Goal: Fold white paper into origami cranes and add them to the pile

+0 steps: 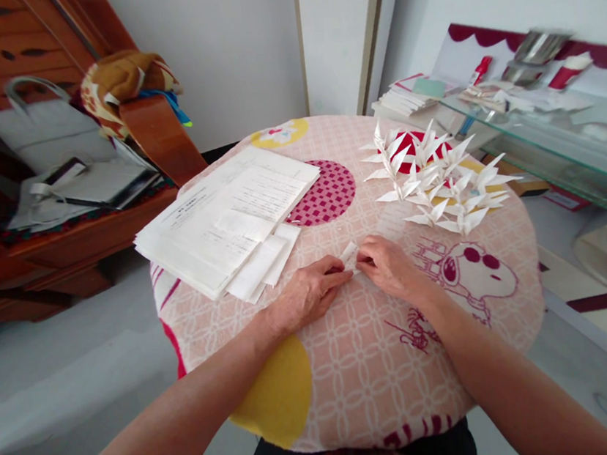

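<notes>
Between my two hands, low over the table, is a small folded piece of white paper (349, 253). My left hand (311, 291) pinches its left side with thumb and forefinger. On its right side the fingers of my right hand (388, 265) are closed on the same paper. The folds under my fingertips are partly hidden. Beyond my right hand stand several white paper cranes (441, 177), grouped at the right of the table. To the far left of my hands lies a stack of printed sheets (230, 214), with smaller cut paper pieces (267, 265) at its near edge.
A patterned pink cloth (354, 369) covers the round table. On the right is a glass shelf (559, 144) holding metal bowls (541, 47) and a red bottle (482, 70). A wooden bench (160, 142) with a white bag (48, 133) stands at the left.
</notes>
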A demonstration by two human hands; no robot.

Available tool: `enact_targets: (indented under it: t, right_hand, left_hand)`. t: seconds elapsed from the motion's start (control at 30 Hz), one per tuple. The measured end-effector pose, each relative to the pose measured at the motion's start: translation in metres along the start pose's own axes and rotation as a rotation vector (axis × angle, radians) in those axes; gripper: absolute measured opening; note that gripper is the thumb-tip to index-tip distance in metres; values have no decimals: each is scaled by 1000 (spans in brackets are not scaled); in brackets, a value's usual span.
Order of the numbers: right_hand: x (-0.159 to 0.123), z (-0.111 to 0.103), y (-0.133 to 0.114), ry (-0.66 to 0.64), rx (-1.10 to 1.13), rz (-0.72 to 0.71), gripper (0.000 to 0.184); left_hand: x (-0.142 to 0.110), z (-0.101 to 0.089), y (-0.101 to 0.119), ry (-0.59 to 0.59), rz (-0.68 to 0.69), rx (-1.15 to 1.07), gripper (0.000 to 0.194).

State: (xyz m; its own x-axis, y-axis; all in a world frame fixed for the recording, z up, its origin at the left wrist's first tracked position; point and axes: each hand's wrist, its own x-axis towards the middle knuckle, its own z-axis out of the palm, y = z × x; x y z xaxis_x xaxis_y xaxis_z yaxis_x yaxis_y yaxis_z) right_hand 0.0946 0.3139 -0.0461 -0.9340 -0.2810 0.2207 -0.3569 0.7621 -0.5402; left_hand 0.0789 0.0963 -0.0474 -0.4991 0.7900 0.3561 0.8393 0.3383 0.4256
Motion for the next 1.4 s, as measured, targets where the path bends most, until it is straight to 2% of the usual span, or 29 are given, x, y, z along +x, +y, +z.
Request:
enact_targets:
  t: [0.23, 0.4, 0.67, 0.83, 1.0, 1.23, 1.4]
  right_hand:
    - [1, -1, -3, -10, -24, 2, 23]
    - [1, -12, 4, -29, 55, -22, 23]
    - [-4, -28, 19, 6, 101, 98, 19]
    - [-6, -31, 18, -54, 175, 136, 18]
    - [-5, -28, 12, -98, 89, 171, 11]
    - [1, -25, 7, -152, -96, 190, 15]
    - [3, -28, -1, -199, -134, 230, 13]
  left_hand:
    - [2, 5, 2, -27, 29, 103, 29]
    - [3, 7, 0, -60, 101, 151, 32]
    - [2, 9, -5, -16, 122, 155, 33]
    - [2, 8, -4, -15, 137, 172, 31]
    - [3, 8, -3, -15, 127, 162, 30]
    - [1, 9, -4, -1, 125, 154, 30]
    - [1, 10, -4, 6, 125, 162, 31]
